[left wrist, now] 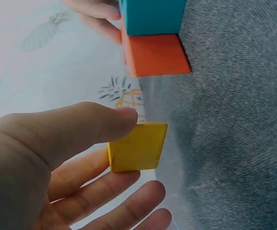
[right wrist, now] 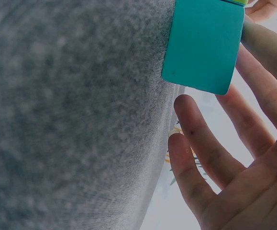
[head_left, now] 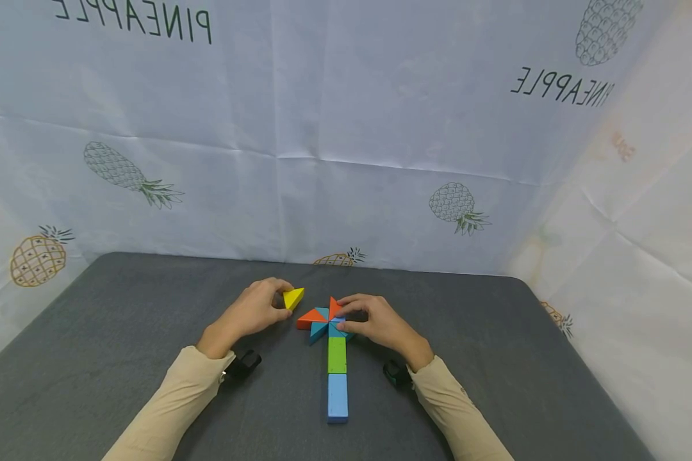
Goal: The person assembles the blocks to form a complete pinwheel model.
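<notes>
My left hand [head_left: 255,309] pinches a yellow triangular block [head_left: 293,298] between thumb and fingertips, left of a pinwheel of triangular blocks. In that pinwheel are an upper orange triangle [head_left: 333,308], a left orange triangle [head_left: 310,319] and several teal triangles [head_left: 318,330]. At its right side, my right hand [head_left: 380,321] pinches a blue triangular block [head_left: 339,319] with thumb and index finger, partly covering it. Its other fingers extend beside a teal block [right wrist: 203,48] in the right wrist view. The left wrist view shows the yellow block apart from the orange one [left wrist: 158,53].
Below the pinwheel, a green block [head_left: 337,355] and a blue rectangular block [head_left: 337,396] form a straight stem toward me. Everything lies on a dark grey table [head_left: 150,294]. A pale cloth [head_left: 352,128] printed with pineapples hangs behind it.
</notes>
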The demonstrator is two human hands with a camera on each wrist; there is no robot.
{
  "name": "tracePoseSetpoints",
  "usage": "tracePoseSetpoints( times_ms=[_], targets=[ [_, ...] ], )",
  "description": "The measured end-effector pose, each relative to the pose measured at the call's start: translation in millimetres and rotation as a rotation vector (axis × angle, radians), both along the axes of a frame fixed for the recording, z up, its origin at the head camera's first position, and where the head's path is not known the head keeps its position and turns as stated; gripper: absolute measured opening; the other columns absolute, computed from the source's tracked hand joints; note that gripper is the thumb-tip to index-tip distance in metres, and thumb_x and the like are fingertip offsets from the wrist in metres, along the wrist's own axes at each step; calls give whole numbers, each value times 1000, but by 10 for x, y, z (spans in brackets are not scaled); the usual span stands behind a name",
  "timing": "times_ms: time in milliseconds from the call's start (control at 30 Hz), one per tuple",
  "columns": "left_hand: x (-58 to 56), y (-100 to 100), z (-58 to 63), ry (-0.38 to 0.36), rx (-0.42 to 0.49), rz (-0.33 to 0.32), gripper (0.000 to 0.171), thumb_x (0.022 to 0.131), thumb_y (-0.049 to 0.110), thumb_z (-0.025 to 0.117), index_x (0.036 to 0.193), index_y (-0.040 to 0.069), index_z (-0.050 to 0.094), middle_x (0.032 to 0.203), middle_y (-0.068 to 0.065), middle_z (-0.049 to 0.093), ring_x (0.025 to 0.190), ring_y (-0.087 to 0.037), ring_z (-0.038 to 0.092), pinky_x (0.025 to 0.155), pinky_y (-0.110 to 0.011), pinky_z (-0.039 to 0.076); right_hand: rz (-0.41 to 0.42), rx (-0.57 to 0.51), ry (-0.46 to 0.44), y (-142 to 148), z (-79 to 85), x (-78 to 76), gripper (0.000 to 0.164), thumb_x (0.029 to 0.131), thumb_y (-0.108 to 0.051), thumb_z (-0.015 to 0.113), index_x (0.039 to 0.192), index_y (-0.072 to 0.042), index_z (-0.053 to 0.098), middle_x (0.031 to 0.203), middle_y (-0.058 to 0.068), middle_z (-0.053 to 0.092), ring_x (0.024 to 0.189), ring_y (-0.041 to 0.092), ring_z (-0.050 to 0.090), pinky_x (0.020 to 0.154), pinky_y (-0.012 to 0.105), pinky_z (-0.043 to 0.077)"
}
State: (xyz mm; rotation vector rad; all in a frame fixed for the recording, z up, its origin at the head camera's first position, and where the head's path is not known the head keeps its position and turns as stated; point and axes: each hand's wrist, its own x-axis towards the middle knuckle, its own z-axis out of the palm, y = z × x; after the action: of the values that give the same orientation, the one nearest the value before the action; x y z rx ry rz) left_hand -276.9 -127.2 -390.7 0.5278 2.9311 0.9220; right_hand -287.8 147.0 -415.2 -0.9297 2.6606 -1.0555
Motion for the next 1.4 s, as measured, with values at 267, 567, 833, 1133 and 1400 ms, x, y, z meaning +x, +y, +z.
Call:
tracePoseSetpoints(
  times_ms=[267,567,833,1133,1400],
  targets=[
    [34,28,64,-8,-1,2,45,85,8,76,127,-2,62,121,-17,63,86,-22,60,70,-32,52,3,2,0,-6,15,8,24,92,-24,72,114,-14,75,137,8,62,128,29,56,101,49,49],
    [83,81,118,8,-3,0,45,85,9,77,126,-1,63,121,-16,64,90,-24,60,72,-33,52,5,5,14,-4,26,22,25,92,-25,72,114,-14,75,136,9,62,127,30,57,100,49,50],
    [133,125,162,1,-6,-28,44,85,10,77,125,0,64,120,-14,65,90,-24,60,74,-34,53,6,-1,3,-1,23,22,25,92,-26,72,114,-15,75,137,9,62,127,31,57,100,49,50],
    [203,195,218,-17,-10,-33,45,84,13,79,125,2,64,118,-10,66,92,-23,61,77,-36,54,-3,2,4,-1,14,15,25,91,-24,72,114,-14,75,136,9,63,127,30,57,101,49,50],
    [270,207,249,-5,-7,-55,43,84,12,79,124,2,65,118,-10,66,90,-20,60,75,-34,54,7,3,14,-5,17,12,26,92,-26,72,114,-13,75,135,9,63,126,30,57,101,49,50]
  ],
)
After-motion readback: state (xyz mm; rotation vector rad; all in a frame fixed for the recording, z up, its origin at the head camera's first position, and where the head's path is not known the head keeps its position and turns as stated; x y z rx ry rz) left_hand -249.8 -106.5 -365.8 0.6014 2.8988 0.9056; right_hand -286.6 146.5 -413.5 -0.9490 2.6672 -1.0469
